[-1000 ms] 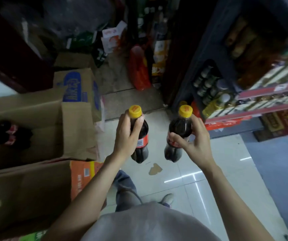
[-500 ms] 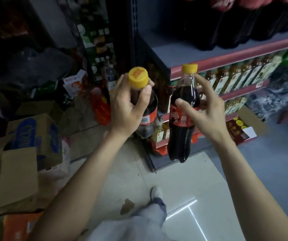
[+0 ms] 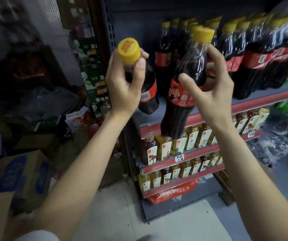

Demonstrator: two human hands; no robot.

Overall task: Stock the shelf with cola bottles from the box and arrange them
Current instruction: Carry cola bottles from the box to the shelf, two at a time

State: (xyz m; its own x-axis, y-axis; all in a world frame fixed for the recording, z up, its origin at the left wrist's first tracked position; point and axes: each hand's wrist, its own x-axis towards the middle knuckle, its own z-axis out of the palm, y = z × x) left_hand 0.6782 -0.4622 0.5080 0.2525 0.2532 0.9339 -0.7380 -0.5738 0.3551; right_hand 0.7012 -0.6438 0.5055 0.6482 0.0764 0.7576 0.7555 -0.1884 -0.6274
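Yellow-capped cola bottles, one gripped at the neck by each hand, have come up from floor level by the box to the cola shelf (image 3: 261,99). Left hand (image 3: 124,87) curls round left bottle (image 3: 146,91), tilted; right hand (image 3: 211,91) pinches right bottle (image 3: 179,105), both just in front of shelf's stocked row (image 3: 244,54); placing looks next.

Dim light is falling on a pale tiled floor (image 3: 115,214); cluttered cartons (image 3: 23,173) are crowding the dark left wall (image 3: 40,23).
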